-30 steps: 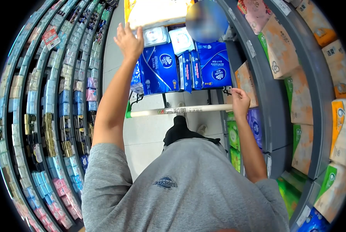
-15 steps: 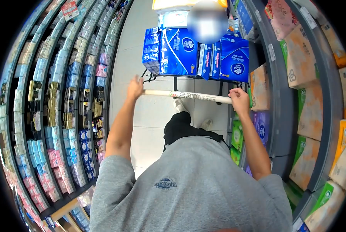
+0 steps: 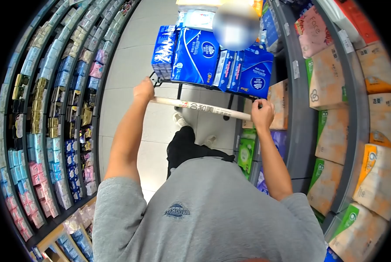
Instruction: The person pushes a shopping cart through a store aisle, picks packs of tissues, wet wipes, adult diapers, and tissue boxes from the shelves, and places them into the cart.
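A pale shopping cart handle (image 3: 230,113) with printed lettering crosses in front of me, slightly tilted down to the right. My left hand (image 3: 144,90) is closed around its left end. At the right end, my right hand (image 3: 262,114) is wrapped round the same bar, thumb side up. Just beyond the bar, the cart carries large blue tissue packs (image 3: 194,54), with a smaller stack of blue packs (image 3: 163,52) at the left. Another blue pack (image 3: 255,72) lies at the right. Farther forward sits a white pack (image 3: 199,19); a blurred round patch covers part of the load.
Shelves of small packets (image 3: 55,118) curve along the left side. On the right, grey shelves hold orange-and-white tissue packs (image 3: 331,78), green packs (image 3: 246,153) and a pink pack (image 3: 313,30). Light floor tiles (image 3: 125,61) run between the shelves, under the cart and my feet.
The handle and loaded cart have shifted left in view and turned a little, the right end now lower. Both hands stay on the bar. The right-hand shelves show more.
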Demonstrator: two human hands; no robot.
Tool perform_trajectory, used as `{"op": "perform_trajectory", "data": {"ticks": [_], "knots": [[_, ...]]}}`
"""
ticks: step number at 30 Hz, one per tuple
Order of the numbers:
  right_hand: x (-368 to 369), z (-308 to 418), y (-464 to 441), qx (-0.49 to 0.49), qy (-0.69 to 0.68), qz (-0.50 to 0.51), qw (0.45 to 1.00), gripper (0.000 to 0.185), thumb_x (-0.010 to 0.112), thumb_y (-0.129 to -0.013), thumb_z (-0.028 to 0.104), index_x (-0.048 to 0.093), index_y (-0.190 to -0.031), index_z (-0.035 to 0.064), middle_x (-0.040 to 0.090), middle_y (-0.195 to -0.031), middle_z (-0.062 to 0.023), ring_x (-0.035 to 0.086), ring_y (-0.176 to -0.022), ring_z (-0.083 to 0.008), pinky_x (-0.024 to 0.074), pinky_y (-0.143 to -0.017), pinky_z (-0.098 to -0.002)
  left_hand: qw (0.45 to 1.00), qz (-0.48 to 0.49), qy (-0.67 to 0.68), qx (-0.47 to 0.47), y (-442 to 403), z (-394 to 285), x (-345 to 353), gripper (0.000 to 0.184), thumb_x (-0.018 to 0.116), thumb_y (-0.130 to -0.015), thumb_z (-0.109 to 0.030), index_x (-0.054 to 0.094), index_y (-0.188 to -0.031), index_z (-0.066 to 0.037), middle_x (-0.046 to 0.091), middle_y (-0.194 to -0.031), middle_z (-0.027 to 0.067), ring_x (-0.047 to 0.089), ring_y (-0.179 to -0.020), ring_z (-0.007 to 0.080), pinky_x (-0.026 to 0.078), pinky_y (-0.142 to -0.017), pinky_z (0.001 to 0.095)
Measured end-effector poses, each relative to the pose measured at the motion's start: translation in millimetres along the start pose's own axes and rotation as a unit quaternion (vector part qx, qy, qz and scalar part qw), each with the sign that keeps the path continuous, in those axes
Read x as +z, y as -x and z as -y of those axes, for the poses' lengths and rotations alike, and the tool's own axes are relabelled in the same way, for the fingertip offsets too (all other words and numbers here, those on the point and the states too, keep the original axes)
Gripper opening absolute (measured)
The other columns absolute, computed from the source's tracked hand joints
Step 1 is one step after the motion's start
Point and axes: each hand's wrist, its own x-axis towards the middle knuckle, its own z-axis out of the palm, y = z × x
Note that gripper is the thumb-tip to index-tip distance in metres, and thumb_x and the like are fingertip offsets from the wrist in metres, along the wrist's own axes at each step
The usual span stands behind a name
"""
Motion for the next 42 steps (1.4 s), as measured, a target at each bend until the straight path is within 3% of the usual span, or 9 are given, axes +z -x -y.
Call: {"op": "perform_trajectory", "data": {"ticks": [3,5,7,9,12,15,19,23,42], "knots": [[-8,-12,-8,0.028,0.065,-0.059,0.996,0.017,0.062,-0.082,0.02,0.067,-0.083,0.0035,0.067,-0.091,-0.0138,0.057,-0.094,-0.0327,0.0424,-0.088,-0.044,0.998,0.048,-0.028,0.013,1,-3,-11,0.038,0.062,-0.085,-0.012,0.056,-0.12,-0.003,0.065,-0.119,0.0163,0.065,-0.108,0.0313,0.052,-0.089,0.0406],[-12,-21,-7,0.058,0.077,-0.039,0.995,0.024,0.063,-0.081,0.023,0.066,-0.093,0.0016,0.067,-0.097,-0.018,0.06,-0.097,-0.037,0.0444,-0.088,-0.0465,0.994,0.05,-0.086,0.032,-11,-1,-1,0.026,0.062,-0.085,-0.012,0.067,-0.109,-0.006,0.069,-0.113,0.0124,0.068,-0.1,0.0318,0.058,-0.079,0.0444],[-10,-26,-2,0.245,0.055,0.088,0.964,0.038,0.066,-0.079,0.028,0.063,-0.103,-0.0002,0.066,-0.103,-0.0231,0.061,-0.1,-0.0418,0.0468,-0.088,-0.049,0.988,0.074,-0.13,0.043,-17,-4,0,0.023,0.063,-0.084,-0.012,0.072,-0.105,-0.008,0.07,-0.109,0.0107,0.07,-0.095,0.0318,0.06,-0.07,0.0466],[-5,-38,-5,0.269,0.019,0.127,0.954,0.049,0.068,-0.077,0.032,0.059,-0.111,-0.0013,0.065,-0.106,-0.0266,0.063,-0.1,-0.0442,0.0488,-0.088,-0.0493,0.989,0.065,-0.132,0.03,-19,-5,3,0.022,0.064,-0.083,-0.013,0.073,-0.102,-0.009,0.071,-0.107,0.0109,0.07,-0.094,0.031,0.06,-0.069,0.046],[-4,-39,-6,0.258,0.052,0.159,0.952,0.052,0.066,-0.078,0.033,0.058,-0.113,-0.0033,0.066,-0.101,-0.0282,0.064,-0.096,-0.044,0.05,-0.086,-0.0474,0.999,0.024,-0.035,-0.022,-8,-6,-2,0.019,0.066,-0.08,-0.015,0.072,-0.095,-0.007,0.07,-0.104,0.0156,0.068,-0.098,0.0309,0.055,-0.082,0.04],[-11,-38,-7,0.267,0.023,0.216,0.939,0.059,0.067,-0.077,0.035,0.054,-0.121,-0.0026,0.066,-0.106,-0.0271,0.064,-0.101,-0.0423,0.0496,-0.09,-0.046,0.993,-0.054,0.074,-0.08,-7,0,7,0.033,0.069,-0.077,-0.022,0.067,-0.105,-0.004,0.068,-0.107,0.0193,0.066,-0.1,0.0364,0.053,-0.086,0.0455],[-16,-27,-2,0.286,-0.004,0.243,0.927,0.065,0.067,-0.077,0.033,0.048,-0.128,-0.0033,0.063,-0.114,-0.029,0.06,-0.109,-0.0422,0.0465,-0.095,-0.0462,0.994,-0.027,0.057,-0.085,-4,2,-1,0.039,0.07,-0.078,-0.028,0.063,-0.108,-0.003,0.068,-0.108,0.0202,0.065,-0.102,0.0369,0.053,-0.085,0.0464],[-5,-27,8,0.248,-0.014,0.218,0.944,0.06,0.068,-0.076,0.029,0.052,-0.121,-0.0071,0.064,-0.107,-0.0319,0.062,-0.104,-0.0435,0.0488,-0.091,-0.0438,0.994,-0.017,0.034,-0.099,-19,20,14,0.044,0.069,-0.079,-0.032,0.057,-0.112,-0.005,0.068,-0.107,0.0187,0.066,-0.101,0.036,0.053,-0.084,0.045],[-17,-25,5,0.25,-0.028,0.278,0.927,0.062,0.07,-0.076,0.03,0.05,-0.117,-0.0112,0.064,-0.105,-0.0332,0.063,-0.1,-0.045,0.0496,-0.09,-0.0459,0.993,0.0,0.029,-0.115,5,19,0,0.034,0.059,-0.078,-0.02,0.064,-0.106,-0.003,0.068,-0.107,0.0196,0.065,-0.101,0.0364,0.051,-0.087,0.0445]]}}
